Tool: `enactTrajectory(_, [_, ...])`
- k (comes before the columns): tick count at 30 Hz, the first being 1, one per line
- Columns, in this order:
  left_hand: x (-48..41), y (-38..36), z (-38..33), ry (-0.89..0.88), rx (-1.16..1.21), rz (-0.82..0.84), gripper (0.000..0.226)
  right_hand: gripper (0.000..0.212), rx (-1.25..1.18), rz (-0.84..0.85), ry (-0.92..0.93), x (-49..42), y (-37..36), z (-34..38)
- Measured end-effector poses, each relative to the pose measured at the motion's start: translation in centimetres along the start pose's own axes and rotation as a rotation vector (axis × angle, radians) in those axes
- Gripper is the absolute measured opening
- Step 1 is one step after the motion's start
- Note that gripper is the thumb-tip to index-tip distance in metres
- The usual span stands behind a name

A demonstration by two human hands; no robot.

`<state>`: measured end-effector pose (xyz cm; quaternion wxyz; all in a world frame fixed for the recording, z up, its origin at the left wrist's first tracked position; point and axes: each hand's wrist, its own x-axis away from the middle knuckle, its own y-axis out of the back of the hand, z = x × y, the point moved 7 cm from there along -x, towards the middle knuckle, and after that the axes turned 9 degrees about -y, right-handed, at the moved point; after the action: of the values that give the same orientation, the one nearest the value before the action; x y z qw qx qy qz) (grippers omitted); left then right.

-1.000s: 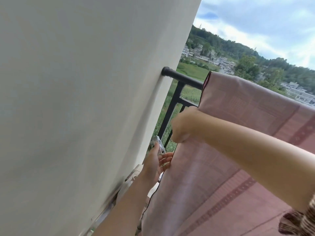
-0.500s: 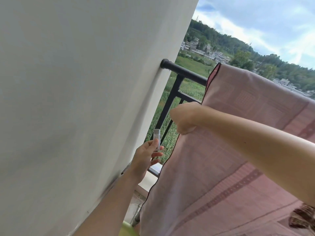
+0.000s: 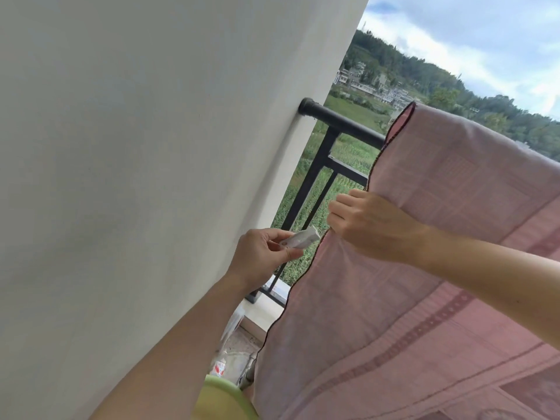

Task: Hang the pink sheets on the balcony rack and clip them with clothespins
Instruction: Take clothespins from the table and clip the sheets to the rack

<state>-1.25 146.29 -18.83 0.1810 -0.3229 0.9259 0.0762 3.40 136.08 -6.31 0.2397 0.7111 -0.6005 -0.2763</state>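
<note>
Sheet [image 3: 454,207] draped over rail [image 3: 342,119], right of frame. Right grip [image 3: 369,225] pinches its left edge, centre. Left grip [image 3: 263,256] pinches clothespin [image 3: 301,239] beside it. Sheet likely soft, light, slippy; take hold at hem.

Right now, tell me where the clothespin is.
Head view, centre: the clothespin is pinched in the left hand, beside the pink sheet edge the right hand grips.

Clothespin [image 3: 301,239] raised, apparently nearing sheet [image 3: 454,189] edge.
</note>
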Motion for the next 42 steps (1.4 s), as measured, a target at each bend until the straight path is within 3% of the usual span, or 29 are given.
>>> enactTrajectory(6, [-0.5, -0.7, -1.3, -0.066, -0.067, 0.019, 0.04, 0.013, -0.045, -0.084, 0.019, 0.4, 0.7, 0.1])
enactTrajectory(13, [-0.3, 0.3, -1.4, -0.062, 0.02, -0.001, 0.032, 0.02, -0.041, -0.065, -0.071, 0.3, 0.3, 0.2])
enactTrajectory(22, [-1.0, -2.0, -2.8, -0.148, -0.17, 0.078, 0.03, 0.004, -0.165, -0.092, -0.013, 1.6, 0.3, -0.3])
enactTrajectory(30, [-1.9, -2.2, -2.8, -0.183, -0.232, 0.148, 0.031, 0.004, -0.164, -0.129, 0.008, 2.1, 0.0, -0.5])
enactTrajectory(35, [-2.9, -2.6, -3.3, -0.249, -0.384, 0.272, 0.012, 0.008, -0.167, -0.108, -0.007, 2.1, 0.3, -0.6])
enactTrajectory(38, [-3.0, -2.8, -3.3, -0.241, -0.431, 0.341, 0.023, 0.011, -0.162, -0.097, -0.013, 2.0, 0.5, -0.6])
enactTrajectory(42, [-2.9, -2.5, -2.6, -0.191, -0.417, 0.284, 0.043, 0.011, -0.14, -0.074, -0.027, 1.8, 0.2, -0.4])
